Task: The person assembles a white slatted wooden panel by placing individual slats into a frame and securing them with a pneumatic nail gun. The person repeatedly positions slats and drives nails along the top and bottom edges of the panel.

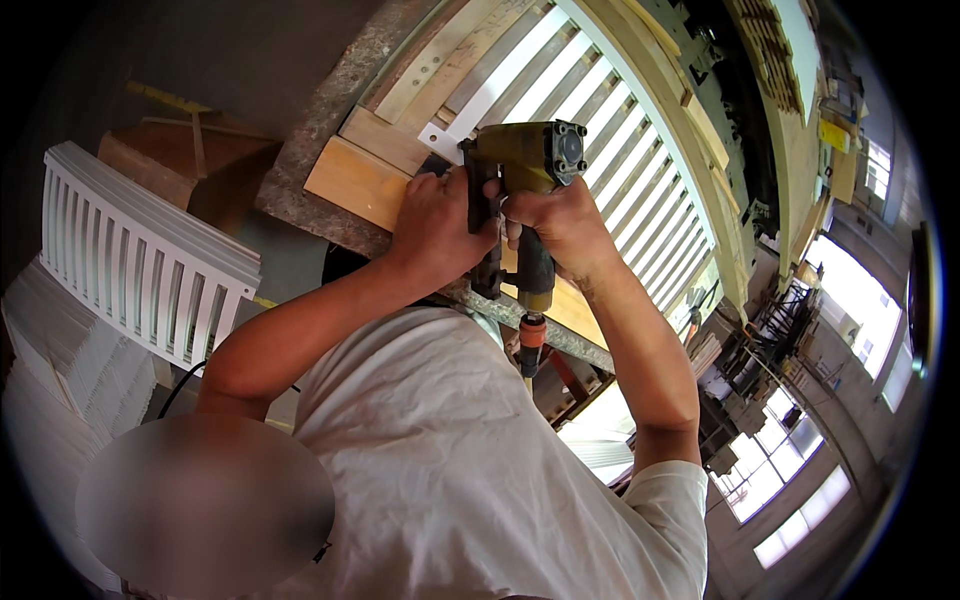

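A yellow-brown and black air nail gun [530, 150] is held over the near end of a white slatted panel [640, 150]. My right hand [565, 222] is wrapped around the gun's handle, below its round head. My left hand [435, 222] closes against the gun's front and its dark magazine; some of those fingers are hidden. An orange-red hose fitting [532, 332] hangs from the bottom of the handle. The panel lies flat in a wooden frame [355, 185], its nearest slat end close to the gun's nose. The nose's contact point is hidden.
Several white slatted panels [150, 250] are stacked at the left, beside a pile of white pieces [75, 345]. The workbench's rough stone-like edge [300, 165] runs beside the wooden frame. Further off at the right are stacked boards [770, 50] and windows [775, 455].
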Available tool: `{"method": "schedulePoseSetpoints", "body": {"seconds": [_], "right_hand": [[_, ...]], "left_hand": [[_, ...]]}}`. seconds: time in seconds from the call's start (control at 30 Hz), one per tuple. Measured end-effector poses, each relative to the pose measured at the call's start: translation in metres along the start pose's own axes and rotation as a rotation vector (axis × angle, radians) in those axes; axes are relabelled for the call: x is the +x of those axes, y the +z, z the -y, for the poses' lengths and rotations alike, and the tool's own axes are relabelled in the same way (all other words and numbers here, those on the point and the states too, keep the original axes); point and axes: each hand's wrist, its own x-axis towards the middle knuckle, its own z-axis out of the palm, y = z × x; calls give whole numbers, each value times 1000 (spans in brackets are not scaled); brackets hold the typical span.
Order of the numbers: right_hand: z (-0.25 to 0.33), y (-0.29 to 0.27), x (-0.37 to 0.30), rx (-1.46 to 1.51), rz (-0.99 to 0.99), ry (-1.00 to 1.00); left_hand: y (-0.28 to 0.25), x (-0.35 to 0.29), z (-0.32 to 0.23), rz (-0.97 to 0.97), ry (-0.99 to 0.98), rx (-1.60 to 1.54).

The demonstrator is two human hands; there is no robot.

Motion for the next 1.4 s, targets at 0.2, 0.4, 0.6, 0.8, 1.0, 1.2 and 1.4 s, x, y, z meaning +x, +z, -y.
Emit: {"method": "schedulePoseSetpoints", "body": {"seconds": [0.2, 0.4, 0.6, 0.8, 1.0, 1.2, 1.4], "right_hand": [[9, 8, 1, -33, -2, -13], [9, 10, 1, -67, -25, -14], [20, 15, 0, -159, -29, -7], [16, 9, -2, -158, 25, -43], [-12, -23, -36, -8, -148, -96], [-73, -97, -97, 256, -473, -145], [-205, -229, -146, 89, -932, -135]], "left_hand": [[-3, 0, 3, -18, -15, -13], [-5, 0, 1, -12, -44, -27], [-6, 0, 2, 8, -80, -29], [-8, 1, 0, 12, -69, -42], [-6, -7, 20, -64, 162, 206], [9, 6, 24, 108, 142, 602], [27, 11, 26, -3, 297, 630]]}}
